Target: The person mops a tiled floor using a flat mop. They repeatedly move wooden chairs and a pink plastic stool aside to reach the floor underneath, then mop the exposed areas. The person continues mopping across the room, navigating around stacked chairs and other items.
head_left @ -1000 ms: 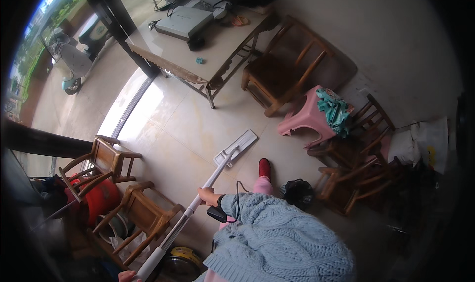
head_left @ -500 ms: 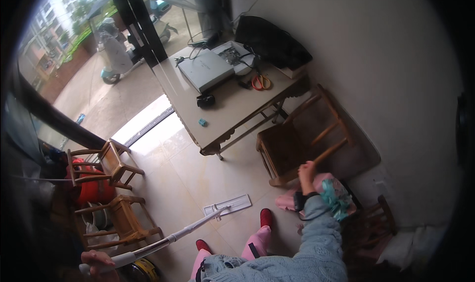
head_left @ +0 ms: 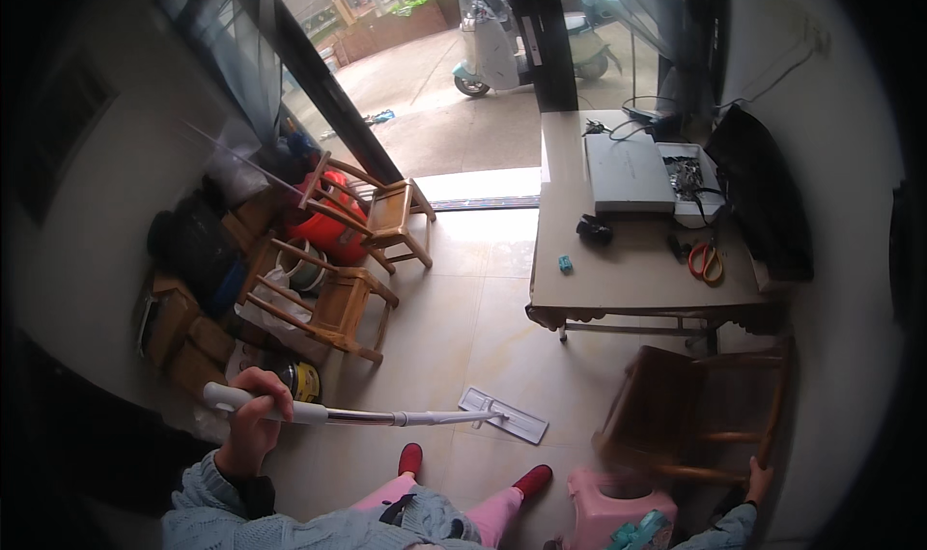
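Mop [head_left: 425, 419] slants down to its flat head [head_left: 521, 426] on the floor [head_left: 435, 357] ahead of the red shoes [head_left: 411, 459], its grip wrapped by the left hand [head_left: 257, 410]. Well apart, the right hand [head_left: 761, 479] seems clamped on the wooden chair [head_left: 661, 400]; a careless shove could knock the pink stool [head_left: 608, 507] just beside it, or the desk [head_left: 618, 275] beyond.

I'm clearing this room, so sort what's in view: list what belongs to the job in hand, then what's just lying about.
In hand:
- white flat mop, held by the left hand
- large wooden chair, gripped by the right hand

Apparently just lying about:
- pink stool
- pale box on the table
- red tub
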Demonstrator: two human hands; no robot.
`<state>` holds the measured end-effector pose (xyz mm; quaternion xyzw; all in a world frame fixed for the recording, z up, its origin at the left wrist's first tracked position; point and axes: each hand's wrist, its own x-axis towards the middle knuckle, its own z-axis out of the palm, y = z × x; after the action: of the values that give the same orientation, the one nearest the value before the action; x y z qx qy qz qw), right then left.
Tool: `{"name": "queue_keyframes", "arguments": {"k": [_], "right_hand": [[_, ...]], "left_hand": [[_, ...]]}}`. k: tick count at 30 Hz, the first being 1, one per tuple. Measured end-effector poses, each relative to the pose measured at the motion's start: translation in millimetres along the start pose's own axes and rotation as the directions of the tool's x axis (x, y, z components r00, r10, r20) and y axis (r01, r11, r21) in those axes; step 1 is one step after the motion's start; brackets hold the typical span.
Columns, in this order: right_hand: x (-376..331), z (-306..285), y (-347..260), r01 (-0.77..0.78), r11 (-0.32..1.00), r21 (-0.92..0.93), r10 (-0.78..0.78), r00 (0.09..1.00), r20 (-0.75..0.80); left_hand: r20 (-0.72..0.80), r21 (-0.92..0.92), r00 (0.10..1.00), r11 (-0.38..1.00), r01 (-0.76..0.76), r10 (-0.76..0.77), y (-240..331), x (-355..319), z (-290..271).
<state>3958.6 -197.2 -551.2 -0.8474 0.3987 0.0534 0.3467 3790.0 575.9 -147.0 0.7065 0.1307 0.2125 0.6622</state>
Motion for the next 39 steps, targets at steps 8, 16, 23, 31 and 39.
{"name": "queue_keyframes", "arguments": {"k": [8,16,23,31,39], "right_hand": [[-121.6,78.0,-98.1,0.296,0.950,0.100,-0.312,0.874,0.372],[-220.8,166.9,-197.7,-0.127,0.873,0.470,-0.200,0.787,0.584],[-359.9,208.0,-257.7,0.304,0.859,0.412,-0.506,0.628,0.591],[-601.8,264.0,-321.9,0.655,0.743,0.138,-0.371,0.232,0.899],[-790.9,388.3,-332.0,0.950,0.150,0.274,-0.209,-0.241,0.948]], "left_hand": [[-0.262,-0.039,0.951,0.983,-0.181,0.165,38.1,-33.4,-58.8],[-0.432,-0.011,0.845,0.935,-0.355,0.316,71.6,-152.8,-166.7],[-0.499,0.057,0.764,0.896,-0.441,0.409,70.2,-261.9,-278.3],[-0.644,0.166,0.645,0.898,-0.407,0.411,31.2,-365.2,-405.1],[-0.850,0.358,0.329,0.910,-0.210,0.411,7.6,-503.4,-457.4]]}}
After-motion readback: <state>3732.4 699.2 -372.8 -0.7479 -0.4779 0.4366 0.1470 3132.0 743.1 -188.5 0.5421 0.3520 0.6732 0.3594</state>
